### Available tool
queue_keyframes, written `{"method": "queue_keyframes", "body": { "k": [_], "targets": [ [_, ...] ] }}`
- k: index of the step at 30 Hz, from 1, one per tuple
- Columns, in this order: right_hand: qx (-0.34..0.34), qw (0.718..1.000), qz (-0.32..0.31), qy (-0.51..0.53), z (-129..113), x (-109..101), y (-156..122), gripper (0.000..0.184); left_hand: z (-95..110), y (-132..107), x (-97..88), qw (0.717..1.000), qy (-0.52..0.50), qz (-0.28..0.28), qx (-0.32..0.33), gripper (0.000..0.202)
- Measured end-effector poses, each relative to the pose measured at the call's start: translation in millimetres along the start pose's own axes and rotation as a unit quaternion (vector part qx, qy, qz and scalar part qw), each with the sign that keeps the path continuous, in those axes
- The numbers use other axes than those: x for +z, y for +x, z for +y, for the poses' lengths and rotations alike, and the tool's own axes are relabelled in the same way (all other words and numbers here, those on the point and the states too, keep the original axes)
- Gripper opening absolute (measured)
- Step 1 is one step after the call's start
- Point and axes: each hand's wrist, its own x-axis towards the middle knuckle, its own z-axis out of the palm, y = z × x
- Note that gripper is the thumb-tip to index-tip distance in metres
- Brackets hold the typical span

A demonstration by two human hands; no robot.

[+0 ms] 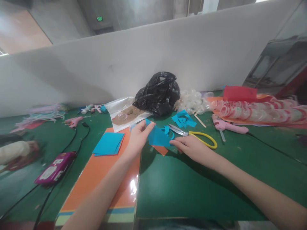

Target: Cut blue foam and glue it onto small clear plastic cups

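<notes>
A piece of blue paper point(158, 136) is held up between my two hands over the green table. My left hand point(138, 136) pinches its upper left corner, and my right hand point(189, 146) pinches the lower right corner. Just behind my right hand lie scissors point(202, 138) with yellow handles, blades pointing left. Blue paper scraps point(183, 119) are heaped beyond the blades. To the left, a stack of blue paper squares point(109, 143) rests on large orange sheets point(100, 179). A small orange piece point(160, 150) shows beneath the held paper.
A black plastic bag point(159, 94) stands against the white partition point(144, 57), near clear plastic cups point(192, 100). Pink glue guns point(229, 126) lie at right and left, with cords. A purple box point(56, 167) sits left; beyond it is another person's blurred hand point(18, 153). Stacked cups point(261, 111) fill the far right.
</notes>
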Motion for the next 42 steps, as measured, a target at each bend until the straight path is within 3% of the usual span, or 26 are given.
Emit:
{"method": "queue_keyframes", "body": {
  "k": [8,14,16,21,26,32,42],
  "targets": [
    [-0.035,0.999,-0.011,0.02,0.9,-4.3,-4.5,0.05,-8.0,6.7,-7.1,0.997,-0.077,0.027,-0.011,0.034],
    [-0.057,0.997,0.041,0.032,1.9,-5.5,-4.5,0.024,-15.3,8.8,-8.5,0.997,-0.063,0.042,-0.025,0.03],
    [-0.087,0.994,0.061,0.027,4.9,-3.5,-4.5,0.025,-17.1,7.1,-5.1,0.997,-0.057,0.041,-0.029,0.032],
    [-0.212,0.975,0.064,-0.026,11.4,-0.1,-5.9,0.038,-21.6,-0.8,7.6,0.998,-0.043,-0.003,-0.037,0.035],
    [-0.291,0.948,0.074,-0.103,11.6,-3.6,-4.7,0.033,-20.4,-9.8,18.5,0.992,-0.059,-0.067,-0.088,0.04],
    [-0.301,0.942,0.087,-0.122,11.3,-7.9,-4.0,0.025,-19.9,-10.5,19.9,0.994,-0.038,-0.068,-0.08,0.033],
    [-0.299,0.944,0.08,-0.118,11.5,-9.1,-1.5,0.03,-23.6,-9.1,20.8,0.993,-0.038,-0.089,-0.067,0.03]
  ]
}}
